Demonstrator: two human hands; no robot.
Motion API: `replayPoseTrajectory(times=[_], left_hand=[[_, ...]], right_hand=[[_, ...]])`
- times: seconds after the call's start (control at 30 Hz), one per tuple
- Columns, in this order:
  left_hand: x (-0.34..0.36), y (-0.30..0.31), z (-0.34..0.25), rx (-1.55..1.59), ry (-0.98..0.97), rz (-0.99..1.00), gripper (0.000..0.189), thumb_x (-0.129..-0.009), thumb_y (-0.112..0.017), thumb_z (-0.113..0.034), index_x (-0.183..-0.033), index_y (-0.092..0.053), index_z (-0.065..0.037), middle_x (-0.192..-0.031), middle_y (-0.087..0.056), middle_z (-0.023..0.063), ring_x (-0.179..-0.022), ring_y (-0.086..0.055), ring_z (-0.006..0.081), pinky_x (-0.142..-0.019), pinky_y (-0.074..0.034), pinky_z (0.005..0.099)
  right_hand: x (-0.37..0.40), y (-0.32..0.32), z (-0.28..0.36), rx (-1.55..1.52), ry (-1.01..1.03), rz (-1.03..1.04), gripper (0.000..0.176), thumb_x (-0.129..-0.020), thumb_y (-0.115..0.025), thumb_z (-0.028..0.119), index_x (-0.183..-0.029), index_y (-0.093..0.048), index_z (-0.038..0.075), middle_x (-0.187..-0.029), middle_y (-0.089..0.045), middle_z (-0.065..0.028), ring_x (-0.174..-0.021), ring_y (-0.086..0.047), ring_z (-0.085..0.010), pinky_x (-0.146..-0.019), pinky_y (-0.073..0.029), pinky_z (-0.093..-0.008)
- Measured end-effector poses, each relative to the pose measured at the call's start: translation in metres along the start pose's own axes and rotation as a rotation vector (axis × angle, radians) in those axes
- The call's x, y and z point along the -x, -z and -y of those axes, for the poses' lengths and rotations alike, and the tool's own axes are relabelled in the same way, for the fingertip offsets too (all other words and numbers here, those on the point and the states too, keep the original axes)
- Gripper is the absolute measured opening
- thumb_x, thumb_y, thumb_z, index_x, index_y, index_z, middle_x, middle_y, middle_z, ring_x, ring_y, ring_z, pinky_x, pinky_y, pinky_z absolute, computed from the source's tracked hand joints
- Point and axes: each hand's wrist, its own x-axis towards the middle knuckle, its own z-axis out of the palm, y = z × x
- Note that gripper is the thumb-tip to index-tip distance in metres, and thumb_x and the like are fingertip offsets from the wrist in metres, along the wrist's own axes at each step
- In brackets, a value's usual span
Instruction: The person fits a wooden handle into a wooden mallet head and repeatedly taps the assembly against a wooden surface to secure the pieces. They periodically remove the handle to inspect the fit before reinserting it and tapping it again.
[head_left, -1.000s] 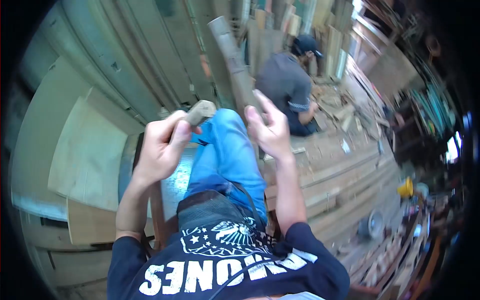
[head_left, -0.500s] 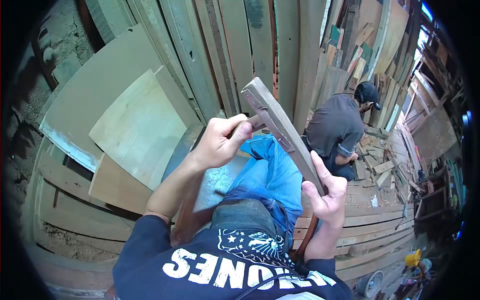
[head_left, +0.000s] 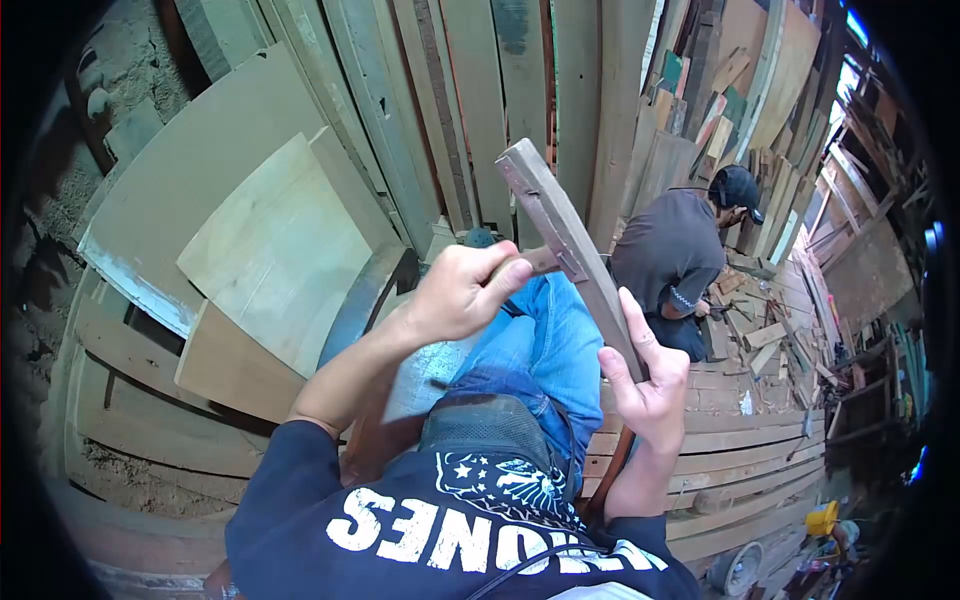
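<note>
A long narrow piece of wood [head_left: 565, 235] is held up at a slant in front of me. My right hand [head_left: 648, 385] is wrapped round its lower end, thumb and fingers on either side. My left hand [head_left: 465, 290] is closed on a small thin strip [head_left: 538, 262], whose far end touches the side of the wood near its middle. Slots or recesses show along that side of the wood. Below the hands are my legs in blue jeans [head_left: 545, 340].
Pale plywood panels [head_left: 280, 255] lean at the left. Upright planks [head_left: 575, 110] stand ahead. At the right a person in a dark cap [head_left: 670, 250] crouches beside scattered wood scraps [head_left: 765, 335]. A yellow object [head_left: 822, 518] and a round container [head_left: 738, 568] are at lower right.
My left hand has moved right and slightly down, and the strip now touches farther down the wood. The wood's top end has shifted slightly up and right.
</note>
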Motion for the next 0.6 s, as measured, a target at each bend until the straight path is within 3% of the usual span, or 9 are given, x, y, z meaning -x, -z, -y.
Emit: replayPoseTrajectory(times=[0.07, 0.13, 0.2, 0.27, 0.33, 0.4, 0.47, 0.5, 0.6], left_hand=[[-0.003, 0.008, 0.004, -0.003, 0.165, 0.018, 0.036, -0.101, -0.052, -0.032, -0.085, -0.059, 0.000, -0.061, -0.052, 0.0173, -0.055, -0.056, 0.0325, -0.054, -0.044, 0.0393], [-0.001, 0.008, 0.004, -0.019, 0.139, 0.022, 0.036, -0.102, -0.051, -0.032, -0.085, -0.059, -0.001, -0.062, -0.052, 0.0176, -0.056, -0.056, 0.0322, -0.055, -0.044, 0.0390], [0.005, -0.003, 0.003, -0.038, 0.042, 0.038, 0.040, -0.102, -0.051, -0.034, -0.081, -0.058, 0.000, -0.060, -0.050, 0.0153, -0.053, -0.053, 0.0240, -0.053, -0.043, 0.0353], [0.002, -0.005, 0.005, 0.005, 0.045, 0.032, 0.040, -0.101, -0.052, -0.034, -0.081, -0.058, 0.000, -0.061, -0.051, 0.0150, -0.054, -0.054, 0.0240, -0.054, -0.044, 0.0349], [-0.004, 0.006, 0.005, 0.089, 0.202, -0.059, 0.038, -0.101, -0.053, -0.034, -0.083, -0.058, 0.000, -0.063, -0.054, 0.0172, -0.057, -0.057, 0.0313, -0.057, -0.045, 0.0375], [-0.001, 0.005, 0.005, 0.009, 0.200, -0.036, 0.038, -0.101, -0.052, -0.033, -0.083, -0.059, 0.000, -0.064, -0.055, 0.0157, -0.056, -0.058, 0.0282, -0.057, -0.045, 0.0368], [0.006, -0.010, 0.003, -0.034, 0.008, 0.013, 0.041, -0.102, -0.052, -0.035, -0.081, -0.059, 0.000, -0.061, -0.053, 0.0114, -0.054, -0.054, 0.0178, -0.054, -0.044, 0.0330], [0.006, -0.011, 0.002, -0.010, 0.033, 0.010, 0.041, -0.102, -0.051, -0.033, -0.080, -0.059, 0.001, -0.058, -0.051, 0.0090, -0.054, -0.051, 0.0123, -0.052, -0.043, 0.0311], [-0.002, 0.001, 0.007, 0.111, 0.121, -0.129, 0.038, -0.102, -0.051, -0.030, -0.080, -0.058, 0.001, -0.057, -0.049, 0.0104, -0.052, -0.051, 0.0134, -0.051, -0.043, 0.0319]], right_hand=[[0.001, 0.001, -0.001, 0.009, 0.008, 0.005, 0.055, -0.084, -0.075, 0.014, -0.136, -0.058, 0.005, -0.072, -0.068, -0.0124, -0.051, -0.054, -0.0100, -0.053, -0.046, -0.0251], [0.002, 0.001, -0.004, 0.002, 0.007, 0.003, 0.055, -0.084, -0.075, 0.015, -0.135, -0.058, 0.006, -0.073, -0.069, -0.0131, -0.051, -0.054, -0.0106, -0.053, -0.046, -0.0254], [0.002, -0.001, -0.003, -0.008, 0.006, -0.004, 0.055, -0.084, -0.075, 0.016, -0.135, -0.058, 0.006, -0.073, -0.069, -0.0138, -0.051, -0.055, -0.0112, -0.053, -0.046, -0.0257], [0.000, 0.000, 0.000, 0.034, -0.039, 0.008, 0.055, -0.084, -0.075, 0.017, -0.135, -0.058, 0.007, -0.074, -0.069, -0.0145, -0.050, -0.055, -0.0132, -0.053, -0.046, -0.0268], [0.000, 0.000, -0.002, 0.009, -0.034, 0.002, 0.054, -0.084, -0.075, 0.017, -0.135, -0.059, 0.007, -0.074, -0.069, -0.0153, -0.049, -0.054, -0.0149, -0.053, -0.046, -0.0273], [0.001, -0.001, -0.005, 0.000, 0.018, -0.004, 0.054, -0.084, -0.075, 0.017, -0.135, -0.059, 0.007, -0.074, -0.069, -0.0153, -0.049, -0.053, -0.0148, -0.053, -0.046, -0.0268], [0.001, -0.007, -0.003, -0.030, -0.012, -0.025, 0.054, -0.084, -0.075, 0.017, -0.135, -0.059, 0.007, -0.074, -0.069, -0.0151, -0.049, -0.052, -0.0140, -0.053, -0.046, -0.0266], [0.000, -0.006, -0.003, -0.049, -0.038, -0.037, 0.054, -0.084, -0.075, 0.017, -0.135, -0.059, 0.007, -0.074, -0.069, -0.0148, -0.049, -0.052, -0.0133, -0.053, -0.046, -0.0263], [0.000, -0.001, -0.003, -0.013, -0.035, -0.006, 0.055, -0.084, -0.075, 0.016, -0.135, -0.058, 0.007, -0.074, -0.069, -0.0141, -0.049, -0.052, -0.0120, -0.053, -0.046, -0.0263]])
